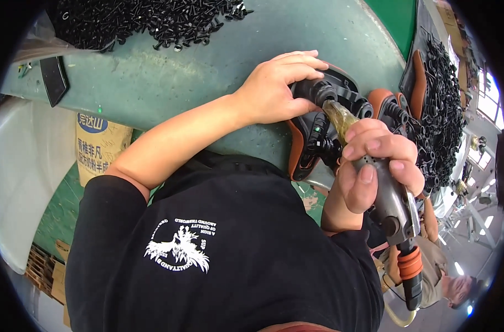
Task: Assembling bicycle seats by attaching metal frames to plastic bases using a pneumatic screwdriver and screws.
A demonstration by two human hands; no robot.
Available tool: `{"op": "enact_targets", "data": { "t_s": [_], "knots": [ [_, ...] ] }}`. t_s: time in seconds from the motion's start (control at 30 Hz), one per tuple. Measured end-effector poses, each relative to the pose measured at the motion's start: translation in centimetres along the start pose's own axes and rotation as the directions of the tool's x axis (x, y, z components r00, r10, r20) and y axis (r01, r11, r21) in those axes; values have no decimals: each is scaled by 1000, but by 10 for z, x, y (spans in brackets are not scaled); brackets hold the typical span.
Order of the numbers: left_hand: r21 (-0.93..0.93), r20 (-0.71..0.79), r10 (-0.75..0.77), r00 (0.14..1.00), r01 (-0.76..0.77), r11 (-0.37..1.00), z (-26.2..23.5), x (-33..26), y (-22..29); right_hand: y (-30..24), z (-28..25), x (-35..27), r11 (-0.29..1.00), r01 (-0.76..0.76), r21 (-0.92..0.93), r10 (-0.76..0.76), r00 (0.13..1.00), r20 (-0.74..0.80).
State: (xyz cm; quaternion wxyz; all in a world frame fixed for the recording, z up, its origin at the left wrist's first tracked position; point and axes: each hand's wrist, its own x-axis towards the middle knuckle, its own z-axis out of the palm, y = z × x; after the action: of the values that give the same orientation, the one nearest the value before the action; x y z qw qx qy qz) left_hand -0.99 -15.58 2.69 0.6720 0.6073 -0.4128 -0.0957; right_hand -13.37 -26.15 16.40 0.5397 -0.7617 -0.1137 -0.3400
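My left hand (pixel 279 88) lies over a black and orange plastic housing (pixel 318 133) at the edge of the green workbench (pixel 169 72), pressing it down. A grey pneumatic screwdriver (pixel 387 196) is gripped in my right hand (pixel 373 163), its yellowish tip (pixel 340 117) set into the housing beside my left fingers. An orange fitting and black hose (pixel 411 274) hang from the tool's lower end.
A heap of black screws (pixel 146 19) lies at the bench's far side. More black and orange parts (pixel 437 110) are piled at the right. A cardboard box (pixel 99 146) stands below the bench, with a white tub (pixel 19 177) at left. Another person (pixel 445 276) is at lower right.
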Motion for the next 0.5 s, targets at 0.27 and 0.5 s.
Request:
{"op": "enact_targets", "data": {
  "t_s": [0.27, 0.5],
  "knots": [
    [-67, 27, 24, 999, -23, 997, -4, 5, -3, 16, 4, 21, 994, -106, 16, 105, 992, 65],
    [109, 43, -10, 999, 5, 994, -7, -7, 15, 2, -13, 24, 997, -77, 2, 76, 980, 181]
  ]
}}
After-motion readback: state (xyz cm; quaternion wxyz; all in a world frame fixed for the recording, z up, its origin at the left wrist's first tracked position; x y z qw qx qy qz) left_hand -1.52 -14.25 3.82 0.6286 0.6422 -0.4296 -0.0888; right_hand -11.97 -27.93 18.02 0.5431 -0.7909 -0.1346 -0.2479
